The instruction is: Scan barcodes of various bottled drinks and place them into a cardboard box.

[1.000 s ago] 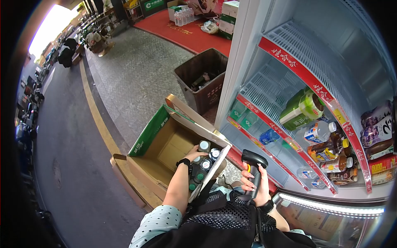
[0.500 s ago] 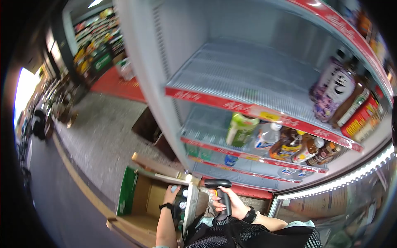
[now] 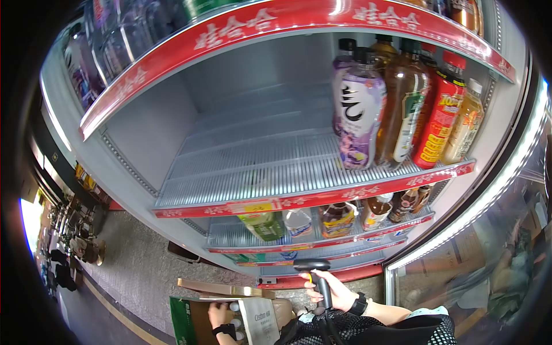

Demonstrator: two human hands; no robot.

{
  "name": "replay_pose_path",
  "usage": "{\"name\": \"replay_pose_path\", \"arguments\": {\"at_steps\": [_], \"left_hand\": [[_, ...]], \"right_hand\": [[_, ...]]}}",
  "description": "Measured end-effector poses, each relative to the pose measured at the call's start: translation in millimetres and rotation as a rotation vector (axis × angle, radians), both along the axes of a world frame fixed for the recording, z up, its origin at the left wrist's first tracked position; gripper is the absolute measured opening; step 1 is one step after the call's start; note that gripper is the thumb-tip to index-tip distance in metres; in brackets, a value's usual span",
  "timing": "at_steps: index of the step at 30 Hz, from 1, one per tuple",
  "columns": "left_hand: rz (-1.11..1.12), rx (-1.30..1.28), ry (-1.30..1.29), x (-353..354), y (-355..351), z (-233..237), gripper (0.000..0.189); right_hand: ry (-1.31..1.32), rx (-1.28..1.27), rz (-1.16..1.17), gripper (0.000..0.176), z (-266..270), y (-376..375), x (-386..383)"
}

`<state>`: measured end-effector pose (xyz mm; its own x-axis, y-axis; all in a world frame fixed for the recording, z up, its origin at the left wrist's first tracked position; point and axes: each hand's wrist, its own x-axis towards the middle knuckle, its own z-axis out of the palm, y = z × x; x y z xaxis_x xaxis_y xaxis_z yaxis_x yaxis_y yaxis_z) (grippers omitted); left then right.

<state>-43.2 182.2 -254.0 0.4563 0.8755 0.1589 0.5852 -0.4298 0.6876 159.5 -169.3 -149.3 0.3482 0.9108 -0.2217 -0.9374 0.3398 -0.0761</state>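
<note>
In my right hand (image 3: pixel 336 294) is a black handheld barcode scanner (image 3: pixel 312 265), its handle wrapped by my fingers and its head raised in front of the fridge's lower shelves. My left hand (image 3: pixel 218 316) reaches down inside an open cardboard carton (image 3: pixel 259 317), its fingers closed around the upper part of a bottle (image 3: pixel 234 307) with a pale cap. More capped bottles (image 3: pixel 240 334) stand in the carton beside that hand. The carton has a green flap and a white printed side; its walls hide the bottles' bodies.
An open drinks fridge fills the view. On its wire shelf (image 3: pixel 241 167) stand purple-labelled bottles (image 3: pixel 359 118), brown tea bottles (image 3: pixel 405 103) and a red bottle (image 3: pixel 440 115) at the right. Several bottles sit one shelf lower. The lit glass door (image 3: pixel 437 282) stands open at right.
My view has swung left and up, bringing the upper shelf and red header strip into sight. The scanner stays in my right hand; my left hand remains inside the carton.
</note>
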Motion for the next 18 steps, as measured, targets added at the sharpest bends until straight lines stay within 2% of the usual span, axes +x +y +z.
{"name": "replay_pose_path", "arguments": {"at_steps": [1,2,3,4,6,8,10,13,15,17,18], "left_hand": [[0.113,-0.016,0.2,4.3,-1.7,27.6,0.027],[0.263,0.034,0.282,11.6,-2.9,45.6,0.027],[0.268,0.235,0.008,24.7,-21.8,72.9,0.027],[0.222,0.201,-0.128,40.7,-41.6,111.9,0.024],[0.082,0.258,-0.332,68.2,-71.0,165.0,0.022],[-0.147,0.181,-0.677,106.7,-104.2,209.9,0.018],[-0.325,0.144,-0.771,137.9,-146.8,252.6,0.017],[-0.797,0.052,-0.977,182.6,-198.7,296.4,0.028],[-0.741,-0.03,-0.965,209.5,-236.7,320.1,0.042],[-0.84,0.017,-1.006,247.8,-253.5,327.9,0.052],[-0.837,0.019,-0.914,263.5,-261.4,333.0,0.056]], "right_hand": [[-0.016,0.054,-0.037,0.039,0.2,-10.9,5.1],[-0.039,0.093,-0.066,0.039,0.7,-20.6,8.8],[-0.063,0.135,-0.094,0.039,1.7,-29.6,11.3],[-0.083,0.138,-0.105,0.039,4.8,-37.6,14.0],[-0.126,0.193,-0.11,0.038,1.1,-50.1,19.8],[-0.128,0.212,-0.102,0.037,-1.4,-61.2,24.2],[-0.102,0.183,-0.106,0.038,-1.4,-72.4,27.9],[-0.104,0.172,-0.112,0.038,0.2,-90.5,33.4],[-0.125,0.151,-0.109,0.038,0.4,-101.4,35.9],[-0.139,0.132,-0.143,0.039,-1.6,-109.2,36.4],[-0.152,0.145,-0.143,0.039,-2.1,-112.5,37.0]]}}
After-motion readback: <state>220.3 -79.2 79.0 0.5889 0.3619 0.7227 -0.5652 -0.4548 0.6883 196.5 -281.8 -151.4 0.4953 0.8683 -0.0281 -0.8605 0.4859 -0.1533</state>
